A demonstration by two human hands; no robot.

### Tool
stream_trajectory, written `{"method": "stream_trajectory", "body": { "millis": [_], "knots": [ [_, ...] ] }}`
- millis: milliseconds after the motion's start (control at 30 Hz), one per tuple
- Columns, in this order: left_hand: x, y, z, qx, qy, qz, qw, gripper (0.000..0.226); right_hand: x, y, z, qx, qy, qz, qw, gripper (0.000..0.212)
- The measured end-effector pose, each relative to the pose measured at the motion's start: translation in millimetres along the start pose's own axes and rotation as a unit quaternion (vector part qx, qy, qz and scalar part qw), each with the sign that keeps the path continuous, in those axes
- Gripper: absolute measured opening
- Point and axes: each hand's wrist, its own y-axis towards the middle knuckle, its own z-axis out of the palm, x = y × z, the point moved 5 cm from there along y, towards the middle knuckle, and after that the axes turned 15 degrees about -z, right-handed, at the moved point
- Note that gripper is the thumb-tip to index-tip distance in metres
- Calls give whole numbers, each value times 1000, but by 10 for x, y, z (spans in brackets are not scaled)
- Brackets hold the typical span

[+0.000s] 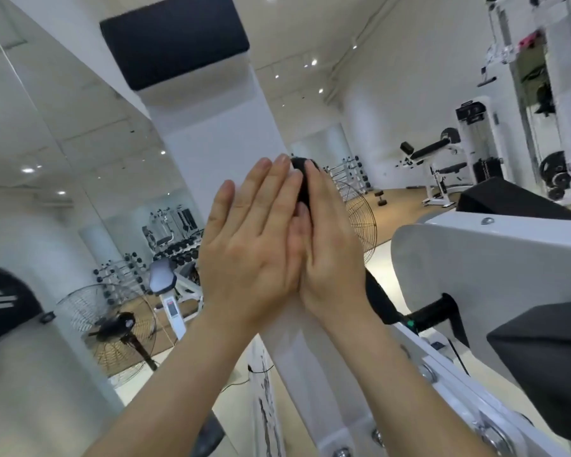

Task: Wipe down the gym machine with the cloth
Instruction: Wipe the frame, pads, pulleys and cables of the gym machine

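Mirrored gym is surrounding the white gym machine [475,258]. Left hand [251,239] and right hand [330,249], fingers straight and together, are sandwiching its black handle [378,300], which is slanting from near right to far left. No cloth is showing.

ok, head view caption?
Left hand and right hand, fingers straight, pressed over black handle of gym machine; no cloth visible.

White gym with mirror wall [30,127], tan floor [406,199], dumbbell racks [346,169], standing fan [363,222].
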Motion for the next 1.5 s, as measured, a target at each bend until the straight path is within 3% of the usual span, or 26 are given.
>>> {"method": "stream_trajectory", "body": {
  "millis": [100,200,300,400,500,633,700,767,867,1033,1200,1300,1400,1500],
  "knots": [
    [-3,-11,15,27,46,30,998,44,78,-804,-94,22,-101,-55,993,47],
    [-17,-46,54,71,106,46,991,49,238,-1752,-83,162,-236,-81,955,55],
    [-76,-274,95,148,126,66,979,49,385,-2180,-79,264,-274,-61,923,69],
    [-64,-597,-12,185,40,83,978,42,436,-2006,-136,247,-263,-26,932,68],
    [14,-857,-192,180,-86,12,980,32,353,-1643,-171,205,-251,2,946,68],
    [-86,-1381,-327,236,-188,-84,950,31,328,-1861,-197,323,-282,7,903,58],
    [-211,-1707,-324,305,-210,-105,923,34,409,-2235,-343,366,-286,-3,886,52],
    [-297,-1943,-303,354,-213,-122,903,38,471,-2379,-552,350,-279,-35,894,46],
    [-365,-2149,-288,381,-211,-138,890,42,474,-2265,-786,320,-293,-84,897,55],
    [-396,-2316,-338,364,-221,-154,892,39,514,-2374,-1188,334,-331,-122,874,35],
    [-345,-2559,-441,329,-260,-208,884,45,320,-2239,-962,342,-387,-126,847,57],
    [-288,-2761,-469,332,-308,-261,852,49,209,-2384,-865,326,-365,-100,867,61],
    [-247,-3009,-441,367,-345,-359,785,47,305,-2795,-1004,317,-275,-58,906,65],
    [-310,-3221,-446,392,-374,-412,733,42,463,-2993,-1137,347,-231,-32,908,42]
  ]
}}
